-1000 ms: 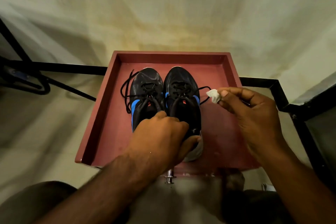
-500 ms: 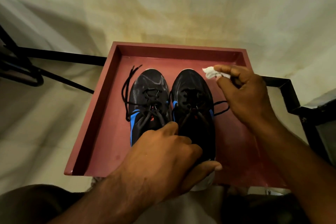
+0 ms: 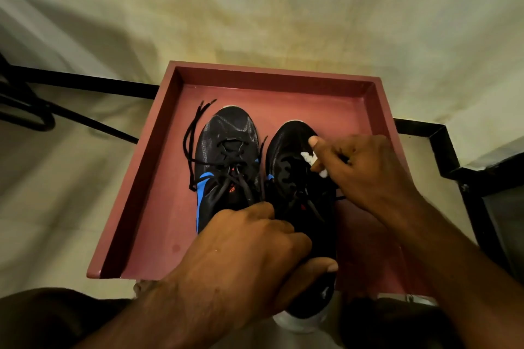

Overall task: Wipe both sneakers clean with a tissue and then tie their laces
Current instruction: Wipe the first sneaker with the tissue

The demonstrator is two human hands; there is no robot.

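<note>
Two black sneakers with blue side stripes stand side by side, toes pointing away, in a red tray (image 3: pixel 272 76). The left sneaker (image 3: pixel 226 144) has loose black laces (image 3: pixel 191 144) trailing off its left side. My left hand (image 3: pixel 243 258) grips the heel end of the right sneaker (image 3: pixel 289 156), thumb on its right side, and the heel sticks out past the tray's near edge. My right hand (image 3: pixel 365 173) pinches a small crumpled white tissue (image 3: pixel 310 160) and presses it on the right side of that sneaker's toe area.
The tray sits on a pale floor or surface. Black metal bars (image 3: pixel 85 85) run behind it on the left and around the right side (image 3: pixel 442 144). A dark object (image 3: pixel 499 207) stands at the far right. My knees show at the bottom edge.
My right hand has come down from above the tray's far right corner onto the right sneaker's toe with the tissue. My left hand has pulled that sneaker's heel nearer to me.
</note>
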